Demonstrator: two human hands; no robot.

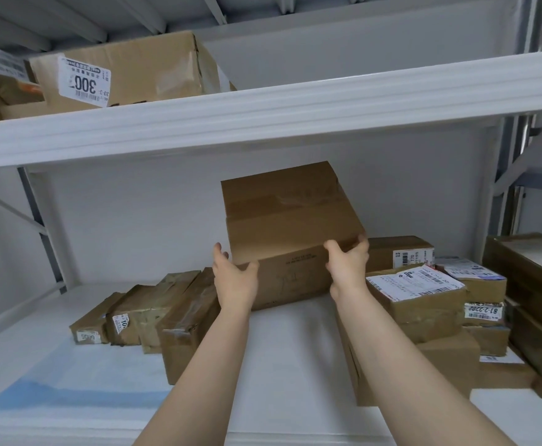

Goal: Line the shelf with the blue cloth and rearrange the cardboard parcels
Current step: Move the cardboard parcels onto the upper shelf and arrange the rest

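Middle lane of shelf (289,342) open between left row of parcels (154,313) and right stack of parcels (424,310) — both forearms lie in it. Far end closed by large box (289,220), gripped at near corners by left hand (235,280) and right hand (348,265). Gap above box up to upper shelf beam (263,114). Open space left of box, behind left row, to back wall (128,220). Front-left — only flat blue cloth (70,391).

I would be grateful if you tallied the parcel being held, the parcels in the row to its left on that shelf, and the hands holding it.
Held parcel: 1
Parcels in the left row: 4
Hands, left hand and right hand: 2
Total: 7
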